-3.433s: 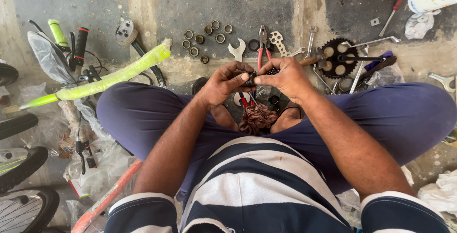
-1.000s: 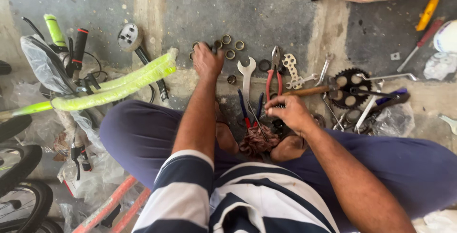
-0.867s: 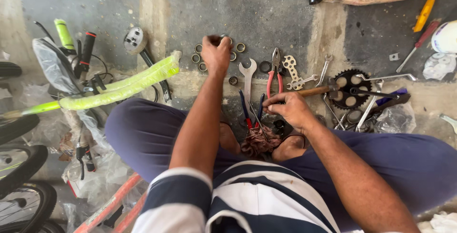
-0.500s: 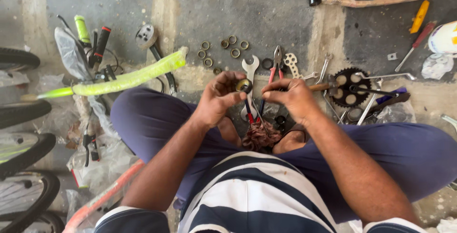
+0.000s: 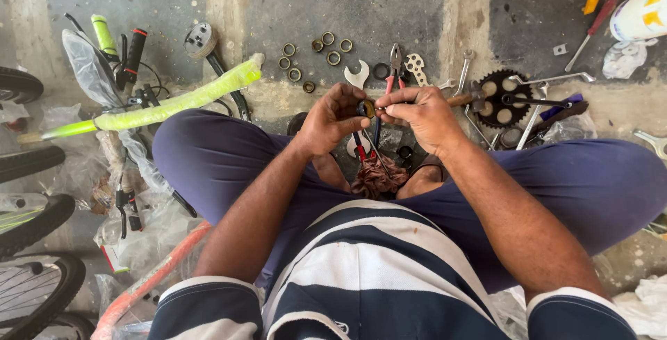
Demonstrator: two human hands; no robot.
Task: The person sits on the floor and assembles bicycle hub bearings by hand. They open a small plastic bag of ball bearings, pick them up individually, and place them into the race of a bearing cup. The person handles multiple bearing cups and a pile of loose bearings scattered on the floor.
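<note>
Your left hand point(image 5: 333, 119) is curled shut around a small round ring point(image 5: 366, 108), held up over your lap. Your right hand point(image 5: 424, 114) pinches a thin rod point(image 5: 384, 108) that pokes at the ring. Farther out on the floor lie more rings point(image 5: 314, 57), pliers point(image 5: 394, 67) and a toothed black gear point(image 5: 501, 98).

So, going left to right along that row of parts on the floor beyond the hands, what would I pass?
Neon-green wrapped bike frame tube → cluster of small brass-coloured rings → silver open-end spanner → red-handled pliers → black toothed chainring → white cylindrical can.
</note>
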